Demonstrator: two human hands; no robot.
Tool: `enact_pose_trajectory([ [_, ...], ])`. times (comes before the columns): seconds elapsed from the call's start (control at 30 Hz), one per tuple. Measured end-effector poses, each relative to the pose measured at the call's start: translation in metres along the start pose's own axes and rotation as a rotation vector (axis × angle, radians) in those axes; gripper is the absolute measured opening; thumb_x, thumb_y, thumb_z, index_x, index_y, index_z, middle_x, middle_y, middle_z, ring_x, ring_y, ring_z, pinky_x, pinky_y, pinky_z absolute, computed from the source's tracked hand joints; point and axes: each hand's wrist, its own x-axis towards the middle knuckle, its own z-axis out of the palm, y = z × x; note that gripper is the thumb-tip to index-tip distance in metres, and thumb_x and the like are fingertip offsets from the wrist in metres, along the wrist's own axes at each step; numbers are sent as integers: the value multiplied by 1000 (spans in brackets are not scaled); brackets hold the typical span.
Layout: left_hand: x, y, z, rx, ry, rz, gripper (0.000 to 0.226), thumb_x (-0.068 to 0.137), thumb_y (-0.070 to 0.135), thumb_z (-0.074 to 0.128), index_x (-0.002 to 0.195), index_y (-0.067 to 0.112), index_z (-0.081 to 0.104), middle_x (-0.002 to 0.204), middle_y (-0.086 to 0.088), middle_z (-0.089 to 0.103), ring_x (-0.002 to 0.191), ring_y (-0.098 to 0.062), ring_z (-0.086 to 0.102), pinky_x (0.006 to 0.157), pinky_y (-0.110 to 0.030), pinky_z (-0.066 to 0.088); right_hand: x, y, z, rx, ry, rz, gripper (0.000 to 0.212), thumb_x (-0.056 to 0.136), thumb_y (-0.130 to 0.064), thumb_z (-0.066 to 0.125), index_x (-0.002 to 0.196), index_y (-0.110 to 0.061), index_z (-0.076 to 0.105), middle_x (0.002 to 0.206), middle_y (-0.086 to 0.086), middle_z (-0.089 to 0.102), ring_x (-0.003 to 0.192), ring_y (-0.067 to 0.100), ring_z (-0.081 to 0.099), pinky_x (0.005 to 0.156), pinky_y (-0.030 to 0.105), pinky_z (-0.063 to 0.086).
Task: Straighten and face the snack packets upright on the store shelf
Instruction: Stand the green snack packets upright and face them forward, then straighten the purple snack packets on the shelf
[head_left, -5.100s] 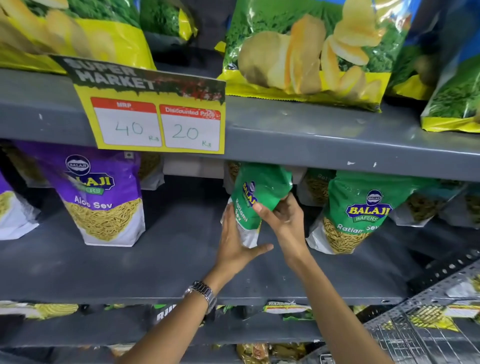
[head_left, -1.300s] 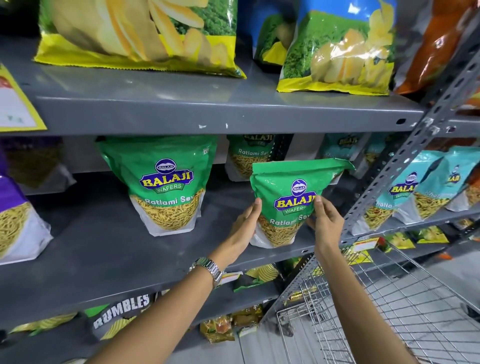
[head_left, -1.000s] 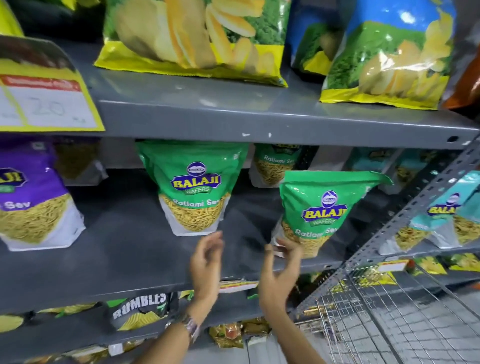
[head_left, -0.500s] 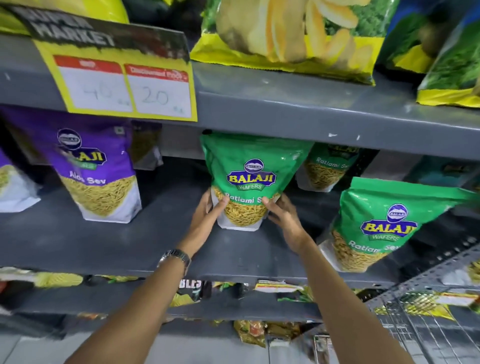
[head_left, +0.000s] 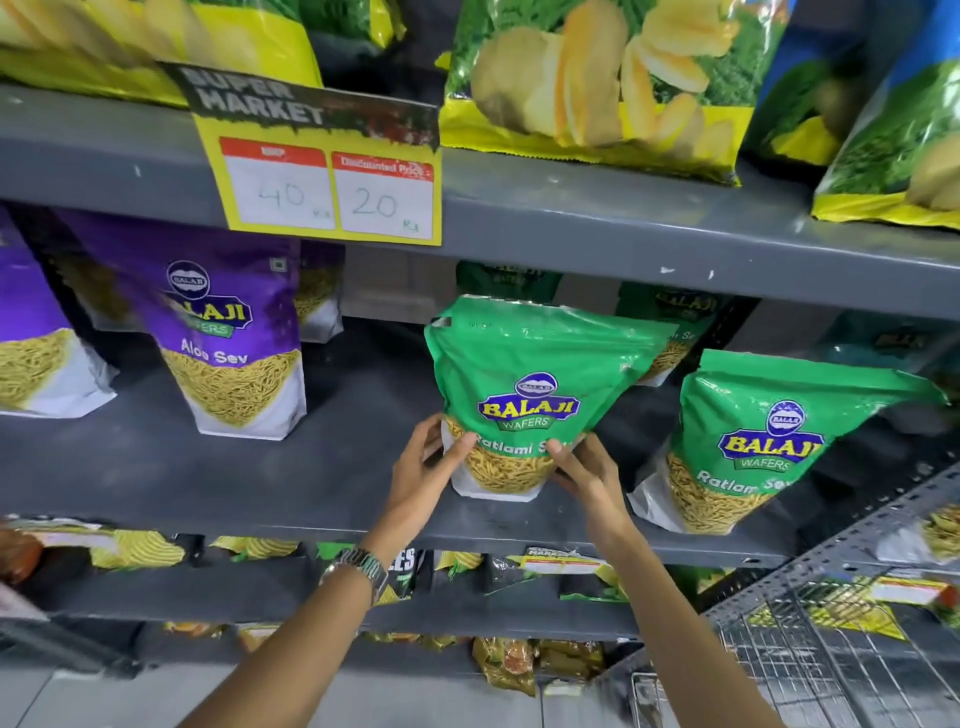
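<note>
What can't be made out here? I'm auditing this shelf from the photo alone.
All in the head view:
- Rear green packets: mostly hidden by the held green packet and the upper shelf.
- Held packet's name: partly covered by the left hand and right hand.
- Price tag: small header print blurred.
- Purple packet at far left: cut off by the edge.
- Bottom-shelf packets: blurred, unreadable.
</note>
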Motion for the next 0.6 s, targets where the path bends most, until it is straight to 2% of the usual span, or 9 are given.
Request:
enact_pose_trajectory([
  [0.2,-14,-3,-2,24,11,-2,53,59,67,71,106,47,56,124,4,64,120,-13,56,103,-46,46,-19,2,-3,-4,-11,-20,60,68,-43,71,117,-12,57,117,3,70,111,19,64,93,33,51],
  [0.4,-19,-1,-1,43,-13,8,54,59,63,69,105,43,52,124,4,61,121,-12,54,102,-43,47,-26,3,-5,-10,-21,-36,60,68,-46,69,119,-18,57,113,-4,71,107,14,65,84,24,55],
  [0.47,-21,-1,-1,26,-12,8,56,61,60,72,108,39,52,124,4,62,121,-11,54,101,-35,48,-28,5,-4,3,-6,-42,57,66,-48,69,114,-19,58,109,-7,72,106,14,66,87,28,54],
  [0.6,-22,0,1,27,-16,12,54,70,48,72,117,31,51,125,4,61,121,-9,53,88,-9,47,-28,6,0,10,9,-43,62,64,-51,71,115,-20,58,110,-9,71,107,15,65,92,33,52],
])
